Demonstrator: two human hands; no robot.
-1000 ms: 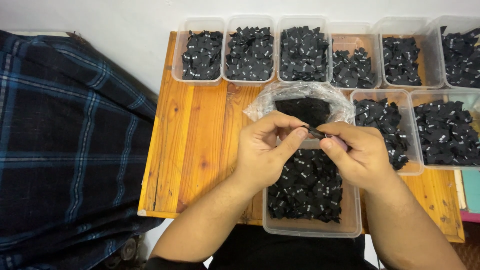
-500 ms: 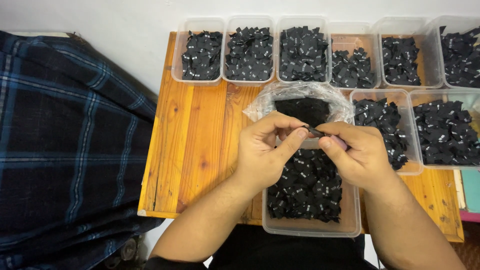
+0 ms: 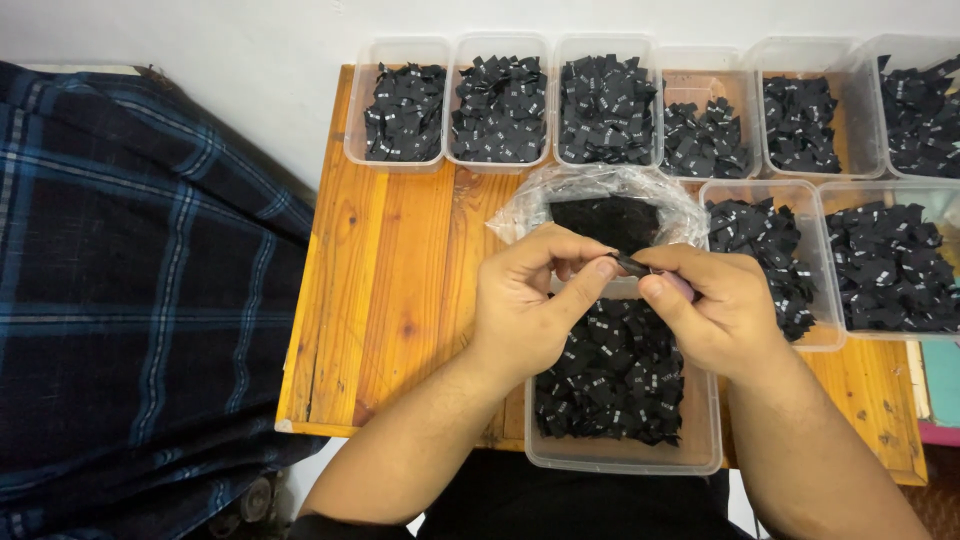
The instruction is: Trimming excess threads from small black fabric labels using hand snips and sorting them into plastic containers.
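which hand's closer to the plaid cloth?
Left. The left hand sits over the table's middle, toward the plaid cloth; the right hand is beyond it, farther away.

Just the one head cam here, looking pretty much straight down at the wooden table (image 3: 400,300) from close above. It's facing toward the white wall beyond the table's far edge, with plaid cloth (image 3: 130,290) filling the frame left of the table.
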